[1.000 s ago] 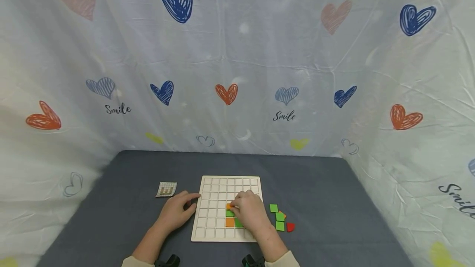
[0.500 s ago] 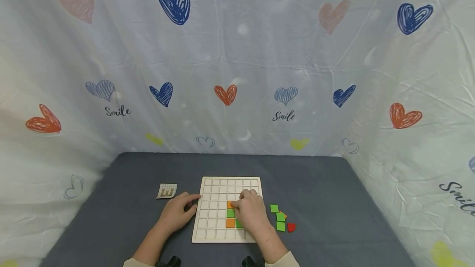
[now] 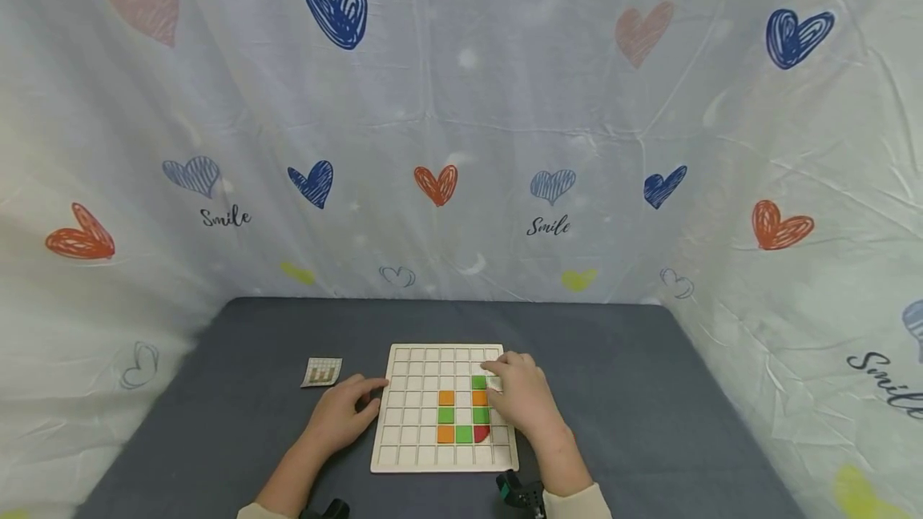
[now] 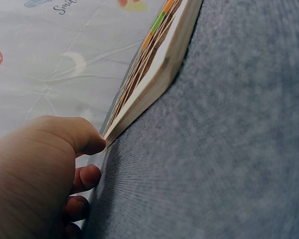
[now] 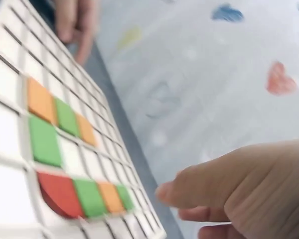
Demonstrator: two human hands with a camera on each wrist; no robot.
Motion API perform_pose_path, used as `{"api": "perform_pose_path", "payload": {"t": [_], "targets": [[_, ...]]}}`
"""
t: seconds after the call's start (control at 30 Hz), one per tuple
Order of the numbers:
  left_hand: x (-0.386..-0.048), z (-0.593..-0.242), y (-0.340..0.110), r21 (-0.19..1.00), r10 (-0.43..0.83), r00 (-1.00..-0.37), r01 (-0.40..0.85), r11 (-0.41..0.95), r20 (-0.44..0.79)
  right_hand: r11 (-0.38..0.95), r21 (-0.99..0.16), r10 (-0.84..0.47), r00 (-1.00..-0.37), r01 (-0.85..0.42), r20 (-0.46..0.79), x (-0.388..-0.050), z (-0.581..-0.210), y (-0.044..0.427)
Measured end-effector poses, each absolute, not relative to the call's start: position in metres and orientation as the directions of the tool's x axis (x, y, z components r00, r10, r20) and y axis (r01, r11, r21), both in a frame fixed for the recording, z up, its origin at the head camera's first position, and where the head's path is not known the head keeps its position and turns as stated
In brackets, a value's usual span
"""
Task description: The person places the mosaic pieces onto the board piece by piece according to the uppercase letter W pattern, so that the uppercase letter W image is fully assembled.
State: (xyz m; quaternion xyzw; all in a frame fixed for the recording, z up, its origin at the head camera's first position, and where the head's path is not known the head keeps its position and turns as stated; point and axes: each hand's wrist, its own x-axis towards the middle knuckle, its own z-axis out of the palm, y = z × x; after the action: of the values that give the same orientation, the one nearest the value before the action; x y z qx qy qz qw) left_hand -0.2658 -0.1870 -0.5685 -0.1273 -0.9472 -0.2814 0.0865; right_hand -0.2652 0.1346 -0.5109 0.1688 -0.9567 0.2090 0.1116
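A pale gridded board [image 3: 411,411] lies on the table, with several coloured tiles in its cells. A left column has an orange tile [image 3: 446,398], a green tile [image 3: 446,416] and another orange one. Along the lower row a green tile [image 3: 464,434] leads to a red rounded tile [image 3: 481,433], with green and orange tiles above it. My left hand [image 3: 343,411] touches the board's left edge [image 4: 139,102] with its fingertips. Over the board's right side my right hand [image 3: 525,392] hovers, its fingers loosely extended, nothing visible in them [image 5: 229,184].
A small card with a printed grid [image 3: 321,372] lies left of the board. Grey cloth covers the table [image 3: 613,367], and a white curtain [image 3: 461,102] with hearts hangs behind it. My right forearm covers the place where loose tiles lay.
My right hand has moved right from the middle of the board, uncovering the right column of tiles and the red one. The left hand stays on the edge.
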Motion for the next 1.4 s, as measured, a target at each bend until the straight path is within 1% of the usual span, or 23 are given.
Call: {"api": "perform_pose_path", "payload": {"t": [0.17, 0.33, 0.47, 0.6, 0.93, 1.13, 1.4], "targets": [[-0.268, -0.568, -0.188, 0.509, 0.189, -0.952, 0.289, 0.811, 0.24, 0.849, -0.453, -0.196, -0.957, -0.274, 0.213, -0.27, -0.508, 0.163], [-0.269, -0.568, -0.188, 0.507, 0.187, -0.951, 0.291, 0.812, 0.247, 0.845, -0.521, -0.099, -0.993, -0.121, 0.07, -0.274, -0.508, 0.186], [-0.269, -0.568, -0.188, 0.509, 0.184, -0.951, 0.289, 0.811, 0.247, 0.848, -0.529, -0.057, -0.997, -0.021, -0.051, -0.275, -0.51, 0.196], [-0.269, -0.567, -0.188, 0.505, 0.184, -0.951, 0.289, 0.813, 0.248, 0.831, -0.557, -0.059, -0.993, 0.008, -0.102, -0.274, -0.512, 0.2], [-0.269, -0.566, -0.187, 0.498, 0.192, -0.948, 0.299, 0.814, 0.254, 0.836, -0.547, -0.094, -0.992, -0.031, -0.087, -0.274, -0.517, 0.201], [-0.269, -0.569, -0.187, 0.496, 0.184, -0.952, 0.286, 0.82, 0.244, 0.838, -0.545, -0.086, -0.995, -0.041, -0.056, -0.276, -0.521, 0.202], [-0.268, -0.57, -0.186, 0.503, 0.181, -0.955, 0.28, 0.818, 0.236, 0.842, -0.534, -0.045, -0.997, -0.075, 0.069, -0.269, -0.502, 0.206]]}}
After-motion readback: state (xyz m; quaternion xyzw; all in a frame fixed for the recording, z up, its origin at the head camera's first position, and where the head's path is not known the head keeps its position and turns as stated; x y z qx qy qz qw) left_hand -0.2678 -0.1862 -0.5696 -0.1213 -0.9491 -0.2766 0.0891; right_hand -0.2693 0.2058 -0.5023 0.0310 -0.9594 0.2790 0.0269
